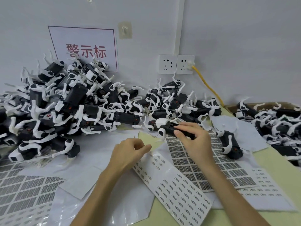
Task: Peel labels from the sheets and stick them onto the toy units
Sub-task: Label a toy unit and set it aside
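Note:
My right hand (193,141) grips a black-and-white toy unit (166,128) just above the table, thumb under it and fingers over its black body. My left hand (130,152) hovers over the near end of a label sheet (172,186) of small printed labels, fingers loosely curled, forefinger and thumb close together; whether a label sits between them I cannot tell. A second sheet of denser grey labels (219,168) lies under my right wrist. A lone toy unit (231,144) lies on its side to the right of my right hand.
A big heap of toy units (65,103) fills the left and back of the table. A cardboard box (276,118) with more units stands at the right. More label sheets (24,193) lie at front left. A yellow cable (208,85) runs from the wall socket.

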Motion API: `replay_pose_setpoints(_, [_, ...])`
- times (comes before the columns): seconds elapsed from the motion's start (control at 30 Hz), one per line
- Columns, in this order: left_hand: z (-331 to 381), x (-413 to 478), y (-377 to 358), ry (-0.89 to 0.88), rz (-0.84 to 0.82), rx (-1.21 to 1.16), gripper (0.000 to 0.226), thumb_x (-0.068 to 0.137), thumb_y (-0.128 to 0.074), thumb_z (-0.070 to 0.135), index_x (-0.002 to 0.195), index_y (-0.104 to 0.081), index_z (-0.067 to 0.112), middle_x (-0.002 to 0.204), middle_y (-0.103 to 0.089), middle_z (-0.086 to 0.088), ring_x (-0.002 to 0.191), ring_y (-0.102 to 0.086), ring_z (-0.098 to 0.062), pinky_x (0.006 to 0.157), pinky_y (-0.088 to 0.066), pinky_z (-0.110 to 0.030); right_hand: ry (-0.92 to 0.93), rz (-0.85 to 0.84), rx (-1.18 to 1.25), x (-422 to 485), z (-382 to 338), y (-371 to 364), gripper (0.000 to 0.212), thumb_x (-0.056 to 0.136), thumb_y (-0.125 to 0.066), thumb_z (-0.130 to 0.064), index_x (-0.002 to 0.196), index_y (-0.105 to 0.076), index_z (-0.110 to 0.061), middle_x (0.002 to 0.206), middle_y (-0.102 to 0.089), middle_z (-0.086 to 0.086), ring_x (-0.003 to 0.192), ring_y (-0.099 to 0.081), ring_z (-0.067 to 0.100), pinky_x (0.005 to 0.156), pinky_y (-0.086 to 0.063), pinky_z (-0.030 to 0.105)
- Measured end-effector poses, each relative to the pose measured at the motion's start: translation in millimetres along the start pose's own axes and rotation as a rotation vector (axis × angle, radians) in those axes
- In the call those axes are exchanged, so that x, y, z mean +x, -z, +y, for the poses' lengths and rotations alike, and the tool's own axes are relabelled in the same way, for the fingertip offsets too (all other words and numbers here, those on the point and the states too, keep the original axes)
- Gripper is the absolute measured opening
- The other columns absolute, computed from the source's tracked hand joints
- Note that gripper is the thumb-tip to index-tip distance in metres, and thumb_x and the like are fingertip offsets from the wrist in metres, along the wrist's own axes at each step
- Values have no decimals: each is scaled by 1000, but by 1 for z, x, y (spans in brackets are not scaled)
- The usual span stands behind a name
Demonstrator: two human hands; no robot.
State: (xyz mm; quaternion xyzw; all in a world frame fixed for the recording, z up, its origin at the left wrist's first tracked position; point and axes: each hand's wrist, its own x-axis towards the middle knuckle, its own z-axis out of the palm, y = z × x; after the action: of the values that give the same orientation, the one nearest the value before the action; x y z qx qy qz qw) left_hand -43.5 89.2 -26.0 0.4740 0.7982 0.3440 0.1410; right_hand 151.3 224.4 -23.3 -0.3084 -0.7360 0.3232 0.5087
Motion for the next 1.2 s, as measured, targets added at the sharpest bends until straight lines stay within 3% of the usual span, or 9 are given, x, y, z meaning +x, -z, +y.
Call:
replay_pose_setpoints(0.17, [13, -7, 3, -76, -214, -388, 25, 82, -71, 43, 75, -63, 20, 71, -64, 10, 68, -57, -10, 65, -43, -24, -17, -57, -168, -4, 2, -8, 17, 87, -81, -25, 104, -81, -30, 113, -68, -16, 113, -59, 4, 98, -45, 24])
replay_pose_setpoints(0.33, [20, -13, 11, -84, -168, -627, 23, 104, -62, 24, 85, -53, 14, 79, -76, -3, 67, -69, -13, 53, -45, -17, -50, -58, -213, -3, 5, -9, 18, 90, -78, -28, 107, -80, -34, 121, -64, -16, 117, -53, 3, 98, -43, 24])
replay_pose_setpoints(0.57, [22, -13, 8, -91, -181, -718, 15, 106, -57, 26, 96, -52, 16, 81, -76, -5, 69, -70, -16, 52, -47, -19, -45, -103, -322, -1, 3, -7, 30, 99, -63, -29, 128, -71, -33, 143, -53, -8, 127, -32, 3, 86, -31, -1])
replay_pose_setpoints(0.67, [21, -13, 4, -110, -180, -733, 4, 106, -57, 23, 110, -58, 21, 77, -75, -4, 67, -71, -16, 51, -49, -21, -27, -76, -431, -3, 0, -5, 38, 93, -72, -29, 131, -69, -28, 140, -54, -4, 131, -37, 15, 106, -37, 27])
replay_pose_setpoints(0.73, [21, -12, 2, -121, -167, -751, 15, 106, -58, 20, 120, -60, 25, 77, -75, -4, 67, -71, -17, 53, -50, -21, 28, -3, -443, -3, -5, -3, 36, 89, -76, -25, 125, -71, -25, 133, -57, -4, 128, -43, 19, 108, -38, 36])
replay_pose_setpoints(0.8, [20, -10, 0, -130, -157, -771, 21, 106, -59, 17, 125, -59, 24, 78, -76, -6, 68, -72, -18, 55, -52, -23, 129, 62, -305, -3, -9, 1, 24, 87, -77, -14, 109, -75, -23, 119, -63, -6, 118, -53, 17, 101, -44, 33])
replay_pose_setpoints(0.93, [19, -9, -2, -148, -125, -767, 20, 104, -62, 16, 122, -60, 25, 78, -76, -9, 67, -71, -21, 56, -53, -26, 219, -3, 47, -5, -21, 4, 19, 90, -73, -3, 90, -76, -22, 91, -71, -12, 83, -64, 14, 68, -49, 24])
replay_pose_setpoints(1.07, [18, -8, -5, -166, -103, -749, 21, 103, -64, 14, 119, -61, 26, 73, -75, -7, 63, -69, -19, 55, -51, -25, 305, -141, 95, -9, -28, 2, 12, 85, -74, -9, 89, -78, -19, 83, -71, -12, 70, -62, 12, 62, -46, 20])
replay_pose_setpoints(1.2, [17, -6, -7, -202, -64, -767, 21, 101, -69, 18, 112, -65, 34, 77, -67, -32, 64, -60, -28, 62, -45, -38, 295, -346, 88, -16, -29, -3, 13, 83, -81, -22, 95, -80, -24, 81, -70, -7, 67, -63, 17, 62, -51, 25])
